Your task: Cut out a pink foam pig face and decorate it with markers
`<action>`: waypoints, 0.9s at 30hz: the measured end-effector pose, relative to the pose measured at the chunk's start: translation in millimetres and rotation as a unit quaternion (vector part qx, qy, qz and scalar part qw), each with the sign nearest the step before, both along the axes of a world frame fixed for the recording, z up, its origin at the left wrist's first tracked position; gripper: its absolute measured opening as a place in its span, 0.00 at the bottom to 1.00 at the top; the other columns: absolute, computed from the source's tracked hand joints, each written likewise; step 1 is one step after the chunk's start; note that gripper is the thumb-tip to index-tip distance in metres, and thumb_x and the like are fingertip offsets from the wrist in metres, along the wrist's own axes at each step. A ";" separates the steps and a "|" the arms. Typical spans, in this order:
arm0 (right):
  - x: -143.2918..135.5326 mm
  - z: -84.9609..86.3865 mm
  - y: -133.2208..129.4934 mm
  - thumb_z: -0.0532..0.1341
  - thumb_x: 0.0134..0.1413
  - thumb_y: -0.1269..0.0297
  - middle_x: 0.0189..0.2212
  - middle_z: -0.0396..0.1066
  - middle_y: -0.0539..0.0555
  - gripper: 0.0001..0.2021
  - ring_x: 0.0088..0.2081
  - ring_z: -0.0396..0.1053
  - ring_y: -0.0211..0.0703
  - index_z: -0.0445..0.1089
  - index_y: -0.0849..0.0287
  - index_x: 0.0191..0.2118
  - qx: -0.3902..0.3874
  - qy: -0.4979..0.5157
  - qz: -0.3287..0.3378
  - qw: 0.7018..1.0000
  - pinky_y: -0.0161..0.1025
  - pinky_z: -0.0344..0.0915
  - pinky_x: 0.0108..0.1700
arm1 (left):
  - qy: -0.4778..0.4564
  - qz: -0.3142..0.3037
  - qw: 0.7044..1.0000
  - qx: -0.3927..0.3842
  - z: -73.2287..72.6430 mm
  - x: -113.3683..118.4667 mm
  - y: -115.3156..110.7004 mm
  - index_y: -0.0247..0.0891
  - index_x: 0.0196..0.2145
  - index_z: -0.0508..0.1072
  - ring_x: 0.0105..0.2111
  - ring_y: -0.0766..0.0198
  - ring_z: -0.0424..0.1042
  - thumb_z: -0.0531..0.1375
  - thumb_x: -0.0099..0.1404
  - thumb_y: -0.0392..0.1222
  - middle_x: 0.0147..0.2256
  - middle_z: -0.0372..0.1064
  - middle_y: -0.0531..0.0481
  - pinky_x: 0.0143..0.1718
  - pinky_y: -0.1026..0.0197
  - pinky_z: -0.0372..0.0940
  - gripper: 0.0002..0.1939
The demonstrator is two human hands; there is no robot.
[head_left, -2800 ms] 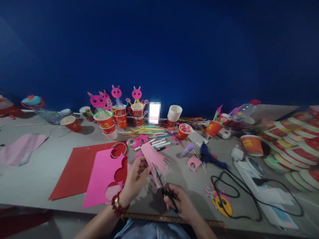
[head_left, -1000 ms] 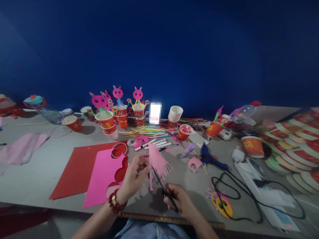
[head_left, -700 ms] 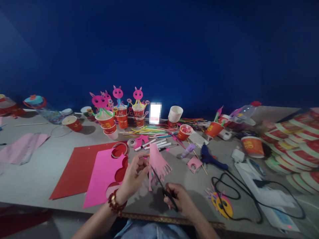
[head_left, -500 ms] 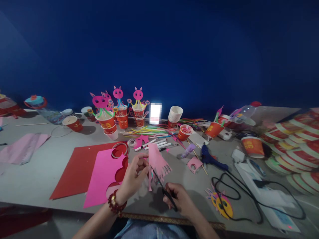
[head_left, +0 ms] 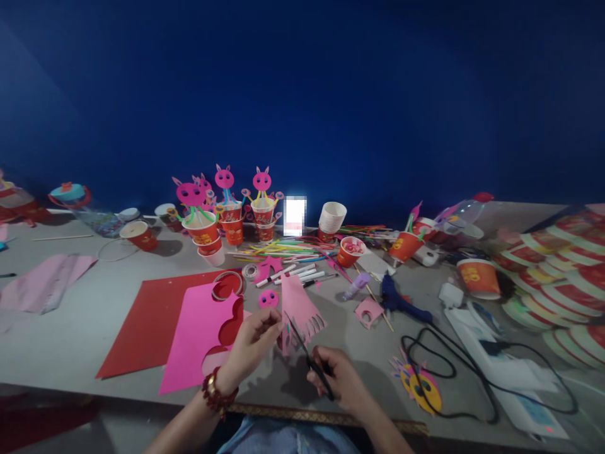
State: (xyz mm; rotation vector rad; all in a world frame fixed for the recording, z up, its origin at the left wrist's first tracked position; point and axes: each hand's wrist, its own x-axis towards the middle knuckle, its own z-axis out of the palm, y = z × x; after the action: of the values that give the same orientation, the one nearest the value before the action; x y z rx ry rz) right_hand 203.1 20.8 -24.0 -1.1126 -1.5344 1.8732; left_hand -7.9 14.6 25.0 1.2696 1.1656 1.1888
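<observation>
My left hand pinches the left edge of a light pink paper, whose lower edge is cut into a fringe. Black scissors are in my right hand, their blades pointing up and left against the paper beside my left fingertips. Just above my left hand lies a small round pink smiling face. To the left, a bright pink sheet with round cut-outs overlaps a red sheet.
Behind are cups with pink figures, markers and colored sticks. On the right are a blue glue gun, its black cable, a yellow face, a power strip and piled cups.
My left hand has moved slightly down with the paper's edge, uncovering the round pink face. My right hand and the scissors have shifted slightly left.
</observation>
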 end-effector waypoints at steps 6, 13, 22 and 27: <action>1.6 3.0 -4.7 0.69 0.40 0.41 0.18 0.54 0.41 0.27 0.18 0.55 0.31 0.55 0.56 0.22 -0.023 0.017 -0.014 0.999 0.31 0.58 0.22 | -0.020 -0.013 1.000 -0.009 2.3 1.9 0.3 0.36 0.29 0.67 0.25 0.67 0.63 0.58 0.67 0.49 0.25 0.62 0.53 0.28 0.65 0.58 0.14; 4.1 3.6 -14.2 0.67 0.43 0.38 0.23 0.61 0.45 0.26 0.22 0.64 0.35 0.62 0.58 0.29 -0.037 0.079 0.000 0.996 0.35 0.61 0.28 | -0.068 -0.001 0.998 -0.008 5.3 9.1 1.2 0.36 0.29 0.68 0.26 0.65 0.66 0.59 0.67 0.49 0.25 0.65 0.52 0.30 0.64 0.61 0.14; 2.8 -3.6 -17.4 0.65 0.47 0.38 0.24 0.62 0.46 0.25 0.23 0.65 0.37 0.62 0.58 0.31 -0.016 0.090 -0.010 0.996 0.35 0.60 0.29 | -0.085 0.005 0.996 -0.017 0.4 15.6 -0.2 0.36 0.30 0.68 0.27 0.64 0.66 0.59 0.68 0.48 0.26 0.65 0.52 0.32 0.62 0.61 0.13; -0.4 3.1 -14.8 0.65 0.44 0.35 0.24 0.63 0.48 0.28 0.23 0.64 0.37 0.62 0.57 0.31 -0.037 0.095 -0.039 0.994 0.35 0.59 0.27 | -0.077 0.022 0.997 0.010 4.4 14.5 -0.6 0.37 0.29 0.68 0.31 0.63 0.64 0.59 0.67 0.46 0.30 0.64 0.51 0.35 0.63 0.60 0.12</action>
State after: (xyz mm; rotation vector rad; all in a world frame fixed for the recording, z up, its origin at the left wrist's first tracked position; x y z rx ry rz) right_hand 202.7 6.0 -20.9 -0.9798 -1.3077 1.9355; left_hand 6.6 14.1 29.4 1.1502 1.0750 1.3105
